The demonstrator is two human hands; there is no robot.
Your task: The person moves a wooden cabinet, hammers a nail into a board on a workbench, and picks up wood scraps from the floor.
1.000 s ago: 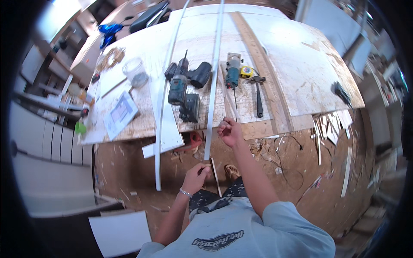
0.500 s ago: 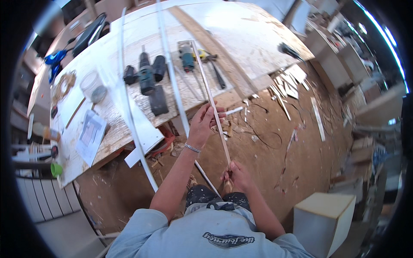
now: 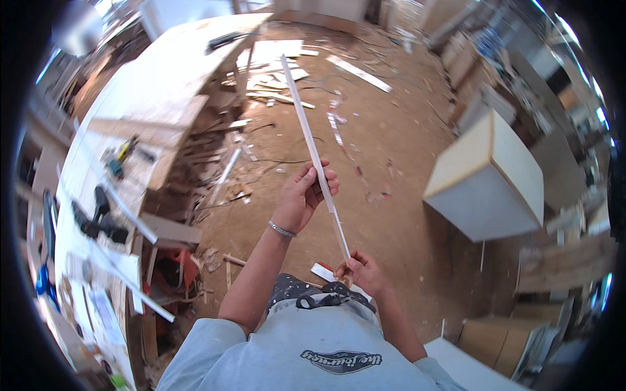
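A long, thin whitish strip (image 3: 302, 116) slants up and away from my body, over the floor. My left hand (image 3: 301, 195) is closed around its middle, thumb on top, with a bracelet at the wrist. Close to my waist, my right hand (image 3: 366, 275) pinches the strip's near end. Part of the lower stretch looks narrower and browner than the upper part. On the workbench (image 3: 163, 62) to the left lie a dark power drill (image 3: 83, 220) and a teal-and-black tool (image 3: 115, 168), both apart from my hands.
Two pale strips jut past the bench edge, one ending near a board (image 3: 171, 229). White panel offcuts (image 3: 277, 73) and a loose strip (image 3: 358, 73) litter the brown floor. A large white box (image 3: 479, 182) stands at right, with stacked panels behind it.
My view and body have turned right, so the bench now sits at the left and the white box is nearer. Both hands still hold the strip, which has swung away from the bench over the floor.
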